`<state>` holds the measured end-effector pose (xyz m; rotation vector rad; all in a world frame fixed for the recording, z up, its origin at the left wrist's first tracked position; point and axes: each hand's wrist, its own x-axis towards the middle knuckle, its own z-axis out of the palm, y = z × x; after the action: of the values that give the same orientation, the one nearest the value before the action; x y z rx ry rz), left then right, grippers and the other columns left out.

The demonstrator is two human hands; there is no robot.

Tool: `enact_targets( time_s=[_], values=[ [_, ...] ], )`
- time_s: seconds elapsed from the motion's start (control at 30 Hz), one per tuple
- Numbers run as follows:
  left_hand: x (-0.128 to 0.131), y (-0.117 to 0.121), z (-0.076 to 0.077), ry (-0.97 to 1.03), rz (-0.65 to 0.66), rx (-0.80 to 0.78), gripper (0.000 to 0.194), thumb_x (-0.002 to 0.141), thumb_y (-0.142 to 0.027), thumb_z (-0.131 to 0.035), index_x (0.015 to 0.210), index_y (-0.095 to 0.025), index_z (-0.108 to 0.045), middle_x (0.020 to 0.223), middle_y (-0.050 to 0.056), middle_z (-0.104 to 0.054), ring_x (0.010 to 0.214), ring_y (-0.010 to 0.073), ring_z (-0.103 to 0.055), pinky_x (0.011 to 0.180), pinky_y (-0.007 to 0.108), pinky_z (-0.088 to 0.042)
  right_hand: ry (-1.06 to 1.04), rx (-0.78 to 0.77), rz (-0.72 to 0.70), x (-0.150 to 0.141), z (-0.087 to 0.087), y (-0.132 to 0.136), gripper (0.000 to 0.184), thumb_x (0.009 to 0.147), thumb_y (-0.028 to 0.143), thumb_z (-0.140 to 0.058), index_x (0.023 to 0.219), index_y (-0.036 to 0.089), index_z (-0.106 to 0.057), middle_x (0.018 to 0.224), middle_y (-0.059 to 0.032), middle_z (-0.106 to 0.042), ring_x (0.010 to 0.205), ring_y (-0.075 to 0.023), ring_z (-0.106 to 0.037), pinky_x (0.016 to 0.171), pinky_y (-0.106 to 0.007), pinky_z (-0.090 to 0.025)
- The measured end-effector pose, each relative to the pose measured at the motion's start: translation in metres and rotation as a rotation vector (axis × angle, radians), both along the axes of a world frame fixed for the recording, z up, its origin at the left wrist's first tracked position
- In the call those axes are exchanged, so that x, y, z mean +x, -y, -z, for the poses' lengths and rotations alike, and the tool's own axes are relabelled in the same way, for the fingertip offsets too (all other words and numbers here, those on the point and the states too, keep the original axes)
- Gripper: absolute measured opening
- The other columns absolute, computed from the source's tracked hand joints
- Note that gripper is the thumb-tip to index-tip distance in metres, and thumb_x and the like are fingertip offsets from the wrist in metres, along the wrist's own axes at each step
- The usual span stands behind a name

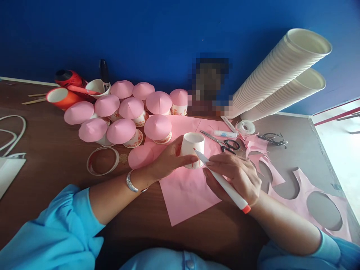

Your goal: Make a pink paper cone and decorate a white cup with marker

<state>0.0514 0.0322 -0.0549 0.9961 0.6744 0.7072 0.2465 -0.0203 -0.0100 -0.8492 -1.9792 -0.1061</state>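
A white paper cup (pixel 192 144) is held over pink paper (pixel 194 191), in the middle of the view. Round its left side wrap the fingers of my left hand (pixel 165 161), with the thumb across the front. My right hand (pixel 236 176) grips a white marker pen (pixel 225 183) with a red end; its red tip is at the cup's wall. Some red strokes show low on the cup, partly behind the thumb. Left of them stand several cups topped with pink paper cones (pixel 131 108), red patterns on the cup walls.
Scissors (pixel 221 141), a glue stick (pixel 225 134), clear tape (pixel 246 127) and glasses (pixel 272 139) lie at right, near cut pink scraps (pixel 303 204). Two tall cup stacks (pixel 281 71) lean behind. At left are a tape roll (pixel 102 160), an orange cup (pixel 60 98) and a white bag (pixel 11 168).
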Motion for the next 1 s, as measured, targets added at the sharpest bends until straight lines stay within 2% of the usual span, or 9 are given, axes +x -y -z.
enact_targets(
  time_s=[0.17, 0.3, 0.5, 0.77, 1.0],
  values=[
    [0.001, 0.001, -0.004, -0.015, 0.02, 0.019, 0.048, 0.084, -0.034, -0.086, 0.124, -0.024, -0.062, 0.101, 0.0, -0.063, 0.1, 0.02, -0.058, 0.086, 0.033, -0.049, 0.065, 0.05, -0.026, 0.0, 0.005, 0.0, 0.017, 0.092, 0.006, -0.07, 0.107, 0.013, -0.066, 0.081, -0.0075, -0.074, 0.066, -0.0161, -0.07, 0.057, -0.03, -0.059],
    [0.0, 0.0, -0.01, -0.08, 0.026, 0.064, 0.045, 0.082, -0.03, -0.087, 0.12, -0.023, -0.062, 0.105, 0.001, -0.063, 0.098, 0.019, -0.056, 0.085, 0.032, -0.048, 0.103, 0.063, -0.036, -0.001, 0.005, 0.0, 0.017, 0.091, 0.006, -0.071, 0.106, 0.011, -0.066, 0.082, -0.0087, -0.074, 0.065, -0.0168, -0.069, 0.056, -0.03, -0.057],
    [0.0, 0.0, -0.016, -0.118, 0.032, 0.076, 0.05, 0.081, -0.035, -0.089, 0.119, -0.021, -0.061, 0.111, 0.004, -0.065, 0.101, 0.0214, -0.057, 0.083, 0.031, -0.047, 0.11, 0.051, -0.035, -0.001, 0.006, 0.0, 0.015, 0.093, 0.008, -0.069, 0.107, 0.012, -0.066, 0.082, -0.0084, -0.074, 0.066, -0.017, -0.069, 0.056, -0.03, -0.057],
    [0.0, 0.001, -0.008, -0.053, 0.034, 0.045, 0.048, 0.084, -0.038, -0.086, 0.122, -0.022, -0.062, 0.105, 0.002, -0.065, 0.1, 0.0204, -0.058, 0.086, 0.033, -0.048, 0.092, 0.028, -0.018, 0.003, 0.012, 0.003, 0.023, 0.088, 0.006, -0.073, 0.11, 0.012, -0.068, 0.087, -0.0075, -0.075, 0.07, -0.0179, -0.071, 0.06, -0.031, -0.059],
    [-0.001, 0.0, 0.003, 0.038, 0.017, -0.014, 0.053, 0.084, -0.041, -0.087, 0.128, -0.024, -0.062, 0.111, 0.003, -0.067, 0.099, 0.0207, -0.061, 0.089, 0.035, -0.049, 0.076, 0.025, 0.054, 0.002, 0.003, 0.001, 0.02, 0.091, 0.008, -0.07, 0.108, 0.017, -0.066, 0.081, -0.0041, -0.075, 0.065, -0.0163, -0.071, 0.056, -0.028, -0.062]
  ],
)
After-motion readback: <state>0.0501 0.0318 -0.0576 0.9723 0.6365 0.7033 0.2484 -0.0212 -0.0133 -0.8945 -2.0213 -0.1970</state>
